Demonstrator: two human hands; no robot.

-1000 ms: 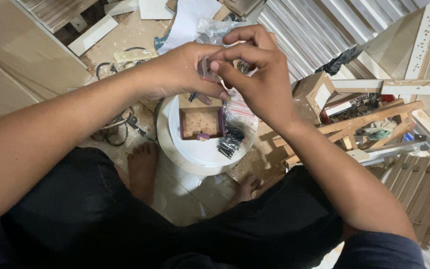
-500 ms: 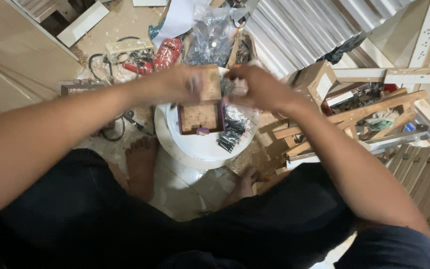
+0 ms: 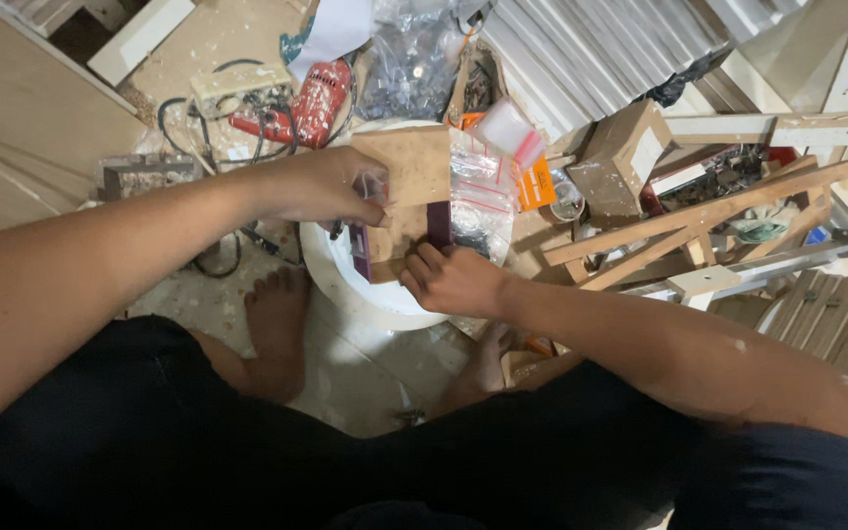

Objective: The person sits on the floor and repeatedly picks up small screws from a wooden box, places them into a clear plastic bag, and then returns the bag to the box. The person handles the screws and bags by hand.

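A small brown box with purple edges [image 3: 397, 245] rests on a round white stand [image 3: 375, 299] between my knees. Its brown lid [image 3: 412, 162] stands tilted up and open. My left hand [image 3: 321, 186] pinches the lid's left edge. On the box's near right corner, my right hand [image 3: 453, 280] grips with fingers curled. Clear plastic zip bags [image 3: 488, 182] with small parts lie just right of the box, touching it.
A red power drill [image 3: 311, 98] and tangled cables [image 3: 208, 118] lie on the dusty floor beyond the stand. Wooden offcuts and a slatted frame [image 3: 699, 221] crowd the right. White ribbed panels [image 3: 581, 49] lean at the back. My bare feet [image 3: 277, 314] flank the stand.
Both hands came down from in front of the camera to the box. The lid is now lifted, and the right hand has moved to the box's near corner.
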